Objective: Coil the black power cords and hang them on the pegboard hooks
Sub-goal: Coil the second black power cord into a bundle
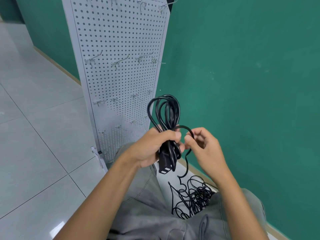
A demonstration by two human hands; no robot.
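— What do the hands hold?
— The left hand (152, 146) grips a coiled black power cord (164, 111), its plug (164, 168) hanging below the fist. The right hand (206, 148) pinches that cord's loose strand.
— Any writing?
— None readable.
— Around them?
— More tangled cords (194, 196) lie on the floor; the white pegboard (121, 40) with bare hooks (91, 59) stands behind.

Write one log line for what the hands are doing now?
left hand: grips coiled cord | right hand: pinches loose strand | pegboard hooks: bare | floor cords: tangled
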